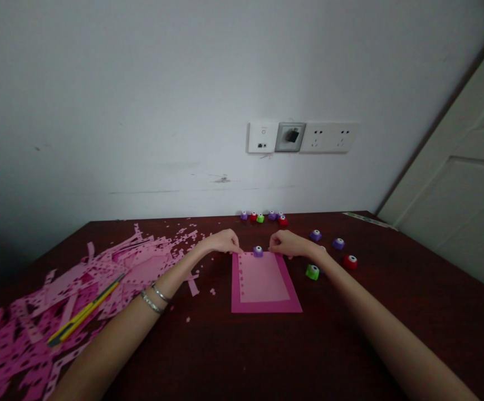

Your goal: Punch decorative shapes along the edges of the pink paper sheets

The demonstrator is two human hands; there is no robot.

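A light pink sheet of paper (262,278) with a row of punched holes down its left side lies on a larger dark pink sheet (267,307). At the top left corner, my left hand (224,241) pinches the paper's edge with closed fingers. My right hand (288,244) is likewise closed at the top right corner. Between them a purple craft punch (258,252) sits at the paper's top edge, touched by neither hand. A few holes show along that edge too. Whether my fingers grip one sheet or both, I cannot tell.
Pink paper scraps (141,267) cover the table's left, with a yellow utility knife (85,312) on them. Several punches stand along the wall; a green punch (312,272) and red punch (350,262) are at right. A ruler-like strip (369,220) lies far right.
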